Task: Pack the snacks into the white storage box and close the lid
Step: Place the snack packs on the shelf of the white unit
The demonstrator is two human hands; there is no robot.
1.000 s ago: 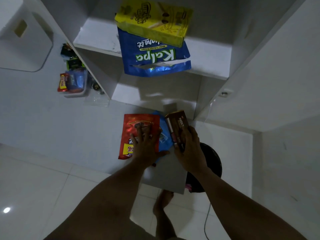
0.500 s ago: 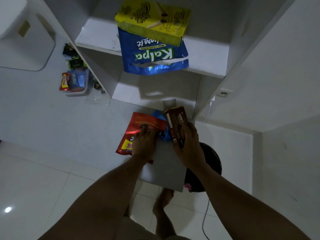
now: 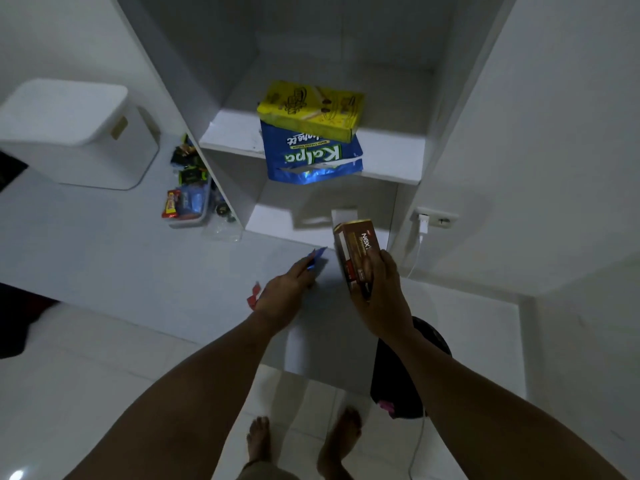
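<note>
Box (image 3: 311, 110) lies on bag (image 3: 311, 161), both on shelf (image 3: 391, 154).

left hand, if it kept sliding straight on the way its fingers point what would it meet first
The left hand points up and right across the counter, over a blue packet. Past that, probably the lower shelf opening of the white unit, though depth is hard to judge.

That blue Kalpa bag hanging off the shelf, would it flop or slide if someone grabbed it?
The Kalpa bag would probably flop: it droops over the shelf edge and looks torn. It likely crinkles and feels light, being thin foil. The yellow box lies on it, so pulling the bag might drag or tip that box.
</note>
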